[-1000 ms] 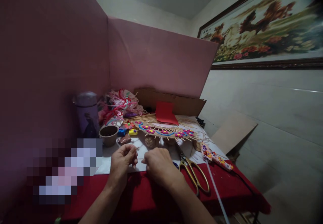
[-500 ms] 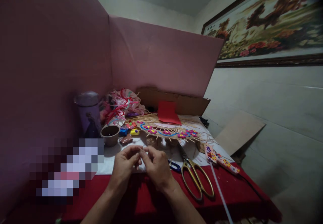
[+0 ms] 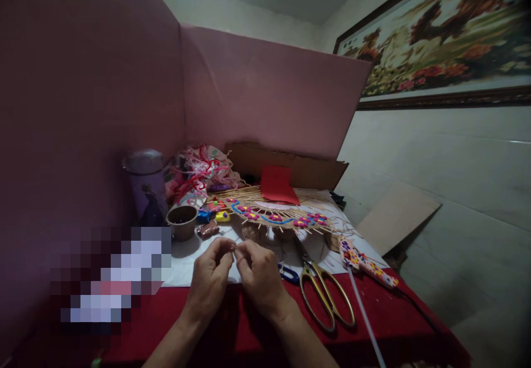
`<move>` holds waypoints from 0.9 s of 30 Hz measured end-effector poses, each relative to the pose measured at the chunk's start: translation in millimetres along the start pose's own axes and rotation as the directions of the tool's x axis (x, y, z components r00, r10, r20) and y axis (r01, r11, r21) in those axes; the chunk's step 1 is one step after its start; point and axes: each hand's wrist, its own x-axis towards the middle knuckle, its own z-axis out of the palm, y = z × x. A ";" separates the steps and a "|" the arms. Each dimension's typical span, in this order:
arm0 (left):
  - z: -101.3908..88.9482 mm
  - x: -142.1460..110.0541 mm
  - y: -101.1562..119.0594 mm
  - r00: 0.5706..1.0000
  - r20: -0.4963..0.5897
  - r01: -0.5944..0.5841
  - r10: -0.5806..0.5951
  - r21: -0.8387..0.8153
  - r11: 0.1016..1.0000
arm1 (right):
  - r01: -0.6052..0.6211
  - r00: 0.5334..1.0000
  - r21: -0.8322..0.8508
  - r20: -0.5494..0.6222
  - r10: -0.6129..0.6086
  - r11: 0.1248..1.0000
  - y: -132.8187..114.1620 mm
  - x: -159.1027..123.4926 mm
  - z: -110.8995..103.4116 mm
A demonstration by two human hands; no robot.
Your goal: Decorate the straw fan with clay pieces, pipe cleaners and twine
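Observation:
My left hand point(image 3: 211, 276) and my right hand point(image 3: 259, 271) meet fingertip to fingertip over the front of the white sheet point(image 3: 180, 268). Thumb and forefinger of each are pinched together at a tiny thing between them, too small to name. Just beyond lies a curved cardboard piece point(image 3: 286, 223) edged with thin sticks and decorated with pink flowers and a blue wavy line. Gold-handled scissors point(image 3: 327, 296) rest right of my right hand, beside a small blue-handled tool point(image 3: 289, 273). Packets of brown clay point(image 3: 208, 229), blue clay point(image 3: 203, 216) and yellow clay point(image 3: 223, 216) sit past my left hand.
A flower-patterned glue gun point(image 3: 367, 263) with a clear glue stick point(image 3: 367, 318) lies at the right edge. On the left stand a dark-filled cup point(image 3: 182, 229) and a purple tumbler point(image 3: 147, 191). Red paper point(image 3: 277, 184) leans against cardboard point(image 3: 319, 173) at the back.
Both hands stay pinched together; my left hand has turned slightly and its fingers have drawn closer together. The whole view has shifted a little.

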 end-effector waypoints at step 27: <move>2.5 1.0 3.1 0.999 0.010 0.047 -0.046 -0.151 0.987 | 0.057 0.998 -0.184 0.028 -0.053 0.981 0.0 1.5 10.6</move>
